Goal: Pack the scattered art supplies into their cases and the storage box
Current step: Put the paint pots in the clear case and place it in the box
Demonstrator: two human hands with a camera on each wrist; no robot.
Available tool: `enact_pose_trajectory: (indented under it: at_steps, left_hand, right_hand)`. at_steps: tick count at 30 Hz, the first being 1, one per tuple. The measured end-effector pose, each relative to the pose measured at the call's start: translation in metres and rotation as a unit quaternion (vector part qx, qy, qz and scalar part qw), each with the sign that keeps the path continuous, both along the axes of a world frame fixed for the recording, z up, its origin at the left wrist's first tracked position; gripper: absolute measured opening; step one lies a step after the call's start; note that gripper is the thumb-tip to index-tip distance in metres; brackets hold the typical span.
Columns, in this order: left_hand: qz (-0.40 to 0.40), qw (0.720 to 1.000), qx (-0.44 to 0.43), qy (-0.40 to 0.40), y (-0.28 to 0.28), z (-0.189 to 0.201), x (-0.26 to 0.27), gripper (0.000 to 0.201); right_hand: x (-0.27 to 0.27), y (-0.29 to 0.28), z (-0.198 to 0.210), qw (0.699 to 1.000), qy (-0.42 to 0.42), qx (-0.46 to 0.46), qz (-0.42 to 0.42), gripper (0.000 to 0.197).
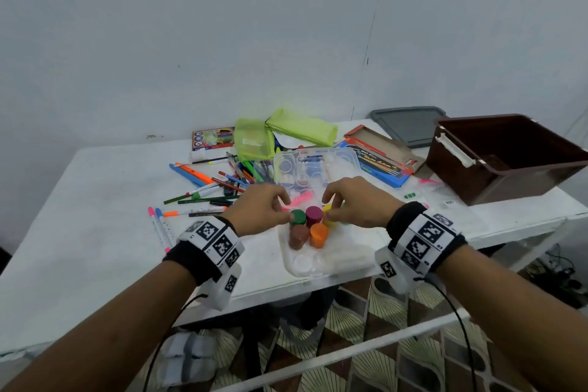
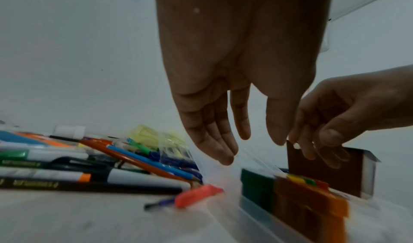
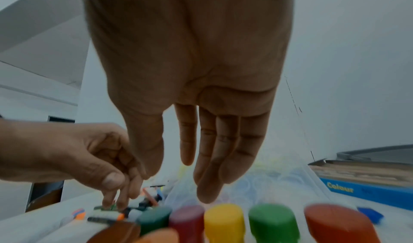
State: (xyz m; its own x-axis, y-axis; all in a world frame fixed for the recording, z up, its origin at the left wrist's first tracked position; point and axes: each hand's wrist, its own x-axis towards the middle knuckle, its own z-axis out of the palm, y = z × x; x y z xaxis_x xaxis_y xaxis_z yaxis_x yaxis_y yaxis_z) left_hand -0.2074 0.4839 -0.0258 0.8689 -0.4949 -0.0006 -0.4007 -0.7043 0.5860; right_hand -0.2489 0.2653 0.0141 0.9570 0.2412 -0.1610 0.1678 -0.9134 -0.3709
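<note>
A clear plastic paint case [image 1: 337, 259] lies at the table's front edge with its lid [image 1: 305, 169] folded back. In it stand paint pots: green [image 1: 298, 216], maroon [image 1: 314, 215], yellow [image 1: 332, 223], brown [image 1: 299, 236] and orange [image 1: 318, 234]. My left hand [image 1: 288, 208] hovers at the green pot, thumb against it. My right hand [image 1: 327, 207] hangs over the yellow pot. In the wrist views the left hand [image 2: 252, 149] and the right hand [image 3: 178, 185] have fingers straight and hold nothing. The right wrist view also shows a second green pot [image 3: 271, 218] and a red one [image 3: 335, 222].
Pens, pencils and markers [image 1: 216, 184] lie scattered left of the case, two pink markers [image 1: 159, 226] nearer me. Green mesh pouches [image 1: 286, 134] and a crayon box [image 1: 211, 138] sit behind. A blue brush box [image 1: 378, 165], brown storage box [image 1: 496, 188] and grey lid [image 1: 410, 124] are on the right.
</note>
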Motion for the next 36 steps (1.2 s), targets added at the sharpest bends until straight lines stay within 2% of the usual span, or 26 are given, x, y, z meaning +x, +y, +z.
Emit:
enact_pose_trajectory:
  at_steps: [6, 10, 13, 17, 23, 28, 32, 36]
  left_hand:
    - [0.035, 0.999, -0.013, -0.029, 0.014, 0.019, 0.063, 0.013]
    - [0.038, 0.998, 0.008, -0.045, 0.012, 0.023, 0.112, 0.008]
    - [0.017, 0.997, 0.043, -0.064, 0.005, 0.022, 0.152, 0.014]
    - [-0.019, 0.994, 0.085, -0.061, -0.007, 0.014, 0.197, 0.025]
    - [-0.126, 0.981, 0.143, -0.038, -0.027, 0.006, 0.229, 0.023]
    - [-0.151, 0.974, 0.169, -0.024, -0.025, -0.006, 0.244, 0.029]
    - [-0.151, 0.972, 0.182, -0.017, -0.026, -0.008, 0.249, 0.031]
    - [-0.125, 0.974, 0.187, 0.004, -0.025, -0.011, 0.251, 0.037]
  right_hand:
    - [0.059, -0.009, 0.035, 0.999, -0.042, -0.010, -0.002, 0.024]
    - [0.114, -0.013, 0.046, 0.995, -0.066, -0.073, 0.001, 0.016]
    - [0.163, -0.017, 0.042, 0.990, -0.067, -0.123, 0.020, 0.016]
    - [0.212, -0.017, 0.032, 0.980, -0.022, -0.181, 0.073, 0.018]
    - [0.264, -0.016, 0.004, 0.952, 0.120, -0.218, 0.177, 0.040]
    - [0.286, -0.021, -0.014, 0.930, 0.198, -0.190, 0.243, 0.029]
    - [0.296, -0.025, -0.022, 0.928, 0.196, -0.168, 0.268, 0.030]
    - [0.299, -0.019, -0.025, 0.918, 0.174, -0.185, 0.303, 0.035]
